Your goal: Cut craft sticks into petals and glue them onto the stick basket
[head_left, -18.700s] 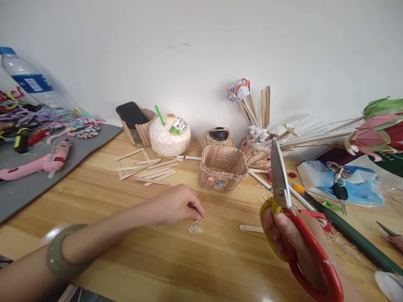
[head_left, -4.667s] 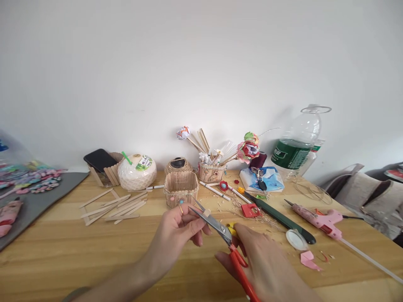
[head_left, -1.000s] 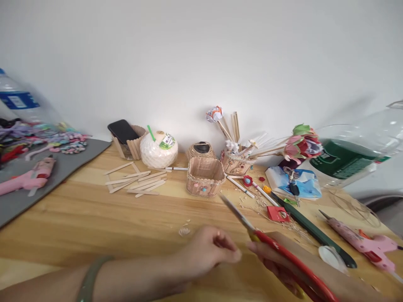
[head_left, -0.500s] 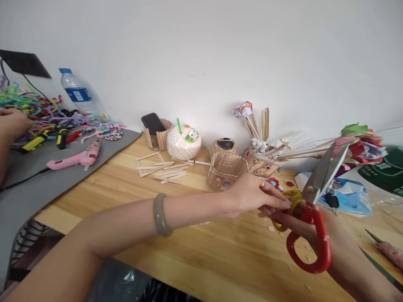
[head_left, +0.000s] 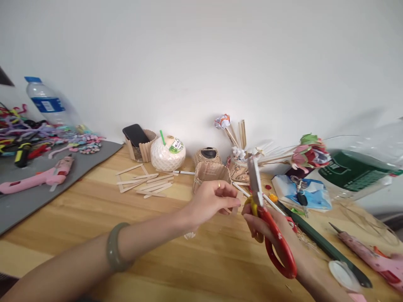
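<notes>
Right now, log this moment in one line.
left hand: near scissors, hold unclear; right hand: holds scissors; basket: partly behind left hand

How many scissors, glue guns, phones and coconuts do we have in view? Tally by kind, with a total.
Scissors: 1 pair, in the right hand
Glue guns: 2, the left glue gun on the grey mat, the right glue gun on the table
Phone: 1
Coconut: 1
Total: 5

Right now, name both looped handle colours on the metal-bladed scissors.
One looped handle is red, the other handle yellow; the head view shows both.
</notes>
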`<state>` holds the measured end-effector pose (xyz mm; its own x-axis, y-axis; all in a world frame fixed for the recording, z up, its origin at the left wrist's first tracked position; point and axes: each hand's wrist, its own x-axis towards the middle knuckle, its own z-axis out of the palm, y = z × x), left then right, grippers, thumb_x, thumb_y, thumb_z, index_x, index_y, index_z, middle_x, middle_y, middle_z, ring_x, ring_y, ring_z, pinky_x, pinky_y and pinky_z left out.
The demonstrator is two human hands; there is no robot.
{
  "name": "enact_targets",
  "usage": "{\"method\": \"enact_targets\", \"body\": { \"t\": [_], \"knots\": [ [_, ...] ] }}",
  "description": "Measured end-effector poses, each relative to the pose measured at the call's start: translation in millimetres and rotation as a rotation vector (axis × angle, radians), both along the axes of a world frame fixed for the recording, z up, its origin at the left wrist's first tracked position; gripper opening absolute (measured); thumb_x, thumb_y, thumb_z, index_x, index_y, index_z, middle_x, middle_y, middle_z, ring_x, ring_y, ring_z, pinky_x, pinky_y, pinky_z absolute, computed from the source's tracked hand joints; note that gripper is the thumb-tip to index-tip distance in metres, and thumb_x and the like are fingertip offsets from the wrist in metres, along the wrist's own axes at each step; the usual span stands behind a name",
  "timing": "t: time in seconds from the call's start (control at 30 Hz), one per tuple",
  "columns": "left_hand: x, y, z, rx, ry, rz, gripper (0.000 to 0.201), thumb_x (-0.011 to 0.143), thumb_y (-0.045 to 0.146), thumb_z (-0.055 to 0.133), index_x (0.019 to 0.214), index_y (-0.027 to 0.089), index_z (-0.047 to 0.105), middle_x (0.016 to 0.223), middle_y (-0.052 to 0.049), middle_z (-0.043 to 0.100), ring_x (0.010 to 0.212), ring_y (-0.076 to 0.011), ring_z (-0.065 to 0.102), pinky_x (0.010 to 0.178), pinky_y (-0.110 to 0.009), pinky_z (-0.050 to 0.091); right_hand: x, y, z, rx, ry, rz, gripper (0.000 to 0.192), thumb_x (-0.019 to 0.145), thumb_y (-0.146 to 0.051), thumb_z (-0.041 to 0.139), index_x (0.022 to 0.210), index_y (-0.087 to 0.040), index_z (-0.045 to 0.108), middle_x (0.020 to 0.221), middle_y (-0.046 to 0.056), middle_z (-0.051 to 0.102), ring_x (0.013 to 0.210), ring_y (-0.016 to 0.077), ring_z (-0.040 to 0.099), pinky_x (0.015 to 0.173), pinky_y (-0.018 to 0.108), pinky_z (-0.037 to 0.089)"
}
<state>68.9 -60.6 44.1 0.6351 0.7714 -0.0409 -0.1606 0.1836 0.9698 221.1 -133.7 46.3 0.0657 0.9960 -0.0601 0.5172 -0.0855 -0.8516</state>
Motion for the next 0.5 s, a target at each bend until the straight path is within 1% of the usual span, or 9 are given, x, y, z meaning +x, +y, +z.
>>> {"method": "enact_targets", "body": {
  "t": [0.13, 0.2, 0.3, 0.4, 0.5],
  "knots": [
    [-7.3, -0.5, 5.8, 0.018, -0.074, 0.085, 0.011, 0.071, 0.022, 0.065, 0.073, 0.015, 0.057, 0.067, 0.001, 0.058, 0.061, -0.0110, 0.056, 0.058, -0.023, 0.044, 1.4, -2.0, -8.6, 0.033, 0.121, 0.077, 0.031, 0.079, -0.049, 0.052, 0.073, -0.020, 0.048, 0.068, -0.002, 0.045, 0.061, 0.0139, 0.040, 0.054, 0.025, 0.036],
    [-9.5, 0.8, 7.4, 0.038, -0.100, 0.116, 0.012, 0.071, 0.023, 0.065, 0.073, 0.016, 0.056, 0.065, 0.002, 0.056, 0.059, -0.0106, 0.055, 0.056, -0.023, 0.044, 0.2, -1.1, -9.6, 0.045, 0.177, 0.094, 0.032, 0.080, -0.051, 0.051, 0.075, -0.020, 0.049, 0.072, -0.001, 0.046, 0.063, 0.0142, 0.041, 0.057, 0.026, 0.038],
    [-12.0, 5.4, 8.7, 0.047, -0.103, 0.143, 0.014, 0.070, 0.024, 0.066, 0.071, 0.016, 0.055, 0.065, 0.002, 0.057, 0.057, -0.0108, 0.056, 0.054, -0.023, 0.045, -2.4, 2.5, -8.1, 0.017, 0.182, 0.123, 0.031, 0.079, -0.051, 0.054, 0.076, -0.020, 0.051, 0.076, 0.000, 0.049, 0.070, 0.0164, 0.046, 0.062, 0.026, 0.041],
    [-13.5, 11.2, 8.6, 0.034, -0.095, 0.168, 0.015, 0.068, 0.024, 0.067, 0.070, 0.016, 0.055, 0.065, 0.002, 0.060, 0.059, -0.0119, 0.058, 0.054, -0.023, 0.046, -4.4, 7.0, -7.2, -0.020, 0.182, 0.153, 0.032, 0.078, -0.051, 0.055, 0.090, -0.021, 0.056, 0.087, 0.003, 0.054, 0.086, 0.0219, 0.050, 0.073, 0.031, 0.044],
    [-13.2, 14.5, 6.5, 0.021, -0.094, 0.167, 0.015, 0.068, 0.022, 0.067, 0.067, 0.016, 0.054, 0.063, 0.003, 0.059, 0.058, -0.0111, 0.057, 0.053, -0.022, 0.046, -5.6, 11.0, -9.2, -0.038, 0.208, 0.160, 0.039, 0.079, -0.052, 0.053, 0.103, -0.022, 0.056, 0.099, 0.005, 0.058, 0.095, 0.0251, 0.051, 0.081, 0.037, 0.044]
  ]
}}
